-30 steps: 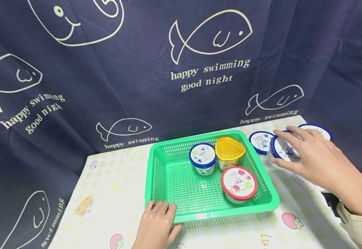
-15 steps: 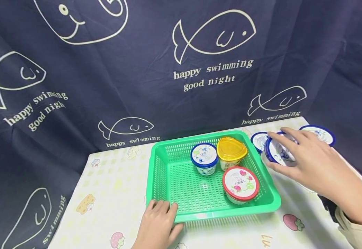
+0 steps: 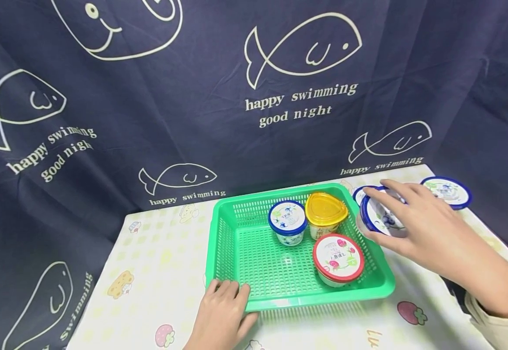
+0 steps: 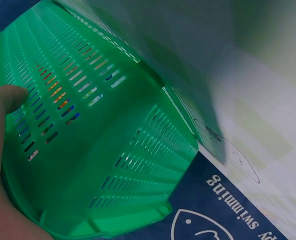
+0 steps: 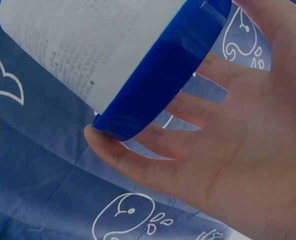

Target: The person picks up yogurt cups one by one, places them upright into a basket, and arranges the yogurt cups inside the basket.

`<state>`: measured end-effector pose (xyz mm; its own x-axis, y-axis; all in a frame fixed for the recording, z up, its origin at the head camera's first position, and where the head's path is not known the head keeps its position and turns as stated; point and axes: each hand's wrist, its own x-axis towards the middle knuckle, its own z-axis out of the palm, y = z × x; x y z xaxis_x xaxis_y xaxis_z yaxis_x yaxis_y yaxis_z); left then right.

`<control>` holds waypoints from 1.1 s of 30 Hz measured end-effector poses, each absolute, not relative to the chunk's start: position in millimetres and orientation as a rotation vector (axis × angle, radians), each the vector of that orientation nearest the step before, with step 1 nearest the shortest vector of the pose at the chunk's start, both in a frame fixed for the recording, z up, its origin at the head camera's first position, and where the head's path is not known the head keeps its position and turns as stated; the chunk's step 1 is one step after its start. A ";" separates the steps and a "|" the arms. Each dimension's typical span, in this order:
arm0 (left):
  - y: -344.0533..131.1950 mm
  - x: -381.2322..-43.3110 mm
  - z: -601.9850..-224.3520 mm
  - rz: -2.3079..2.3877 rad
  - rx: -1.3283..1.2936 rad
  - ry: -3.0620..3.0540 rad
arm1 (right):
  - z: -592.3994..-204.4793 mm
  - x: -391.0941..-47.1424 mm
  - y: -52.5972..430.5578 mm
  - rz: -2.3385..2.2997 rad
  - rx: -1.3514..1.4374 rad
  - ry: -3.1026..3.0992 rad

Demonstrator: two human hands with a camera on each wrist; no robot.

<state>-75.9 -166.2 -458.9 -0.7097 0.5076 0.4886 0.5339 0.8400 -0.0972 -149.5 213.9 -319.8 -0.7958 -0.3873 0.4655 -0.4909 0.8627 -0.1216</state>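
My right hand (image 3: 424, 218) grips a blue-lidded tub (image 3: 381, 214) by its lid, just beyond the right side of a green basket (image 3: 232, 306). In the right wrist view the fingertips curl at the edge of the blue lid (image 5: 157, 75), and the tub's white printed side shows. My left hand (image 3: 222, 311) holds the basket's near left corner, its fingers over the rim; the left wrist view shows the thumb against the perforated wall (image 4: 83, 115). Inside the basket stand a blue-lidded tub (image 3: 287, 218), a yellow-lidded tub (image 3: 325, 211) and a red-lidded tub (image 3: 338, 258).
Another blue-lidded tub (image 3: 448, 190) stands at the table's far right edge. One more blue-lidded tub (image 3: 361, 194) is partly hidden behind the held one, close to the basket's rim. A dark blue curtain (image 3: 184, 121) with white fish hangs behind the patterned tablecloth (image 3: 144, 272).
My right hand has moved left toward the basket with the blue-lidded tub, lifting it in front of the tub behind. The left hand keeps its place on the rim.
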 end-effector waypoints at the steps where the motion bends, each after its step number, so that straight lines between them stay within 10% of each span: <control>1: -166.0 -75.9 -458.5 -0.071 -0.765 -2.509 | -319.4 -149.5 212.8 0.331 0.656 -2.599; 33: -165.8 -76.2 -457.0 -0.062 -0.769 -2.498 | -309.9 -151.2 174.0 0.299 0.904 -2.640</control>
<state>-76.2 -165.8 -457.0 -0.7032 0.5117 0.4936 0.5358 0.8378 -0.1053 -151.2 174.0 -309.9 -0.7428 -0.5538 0.3762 -0.6240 0.7763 -0.0891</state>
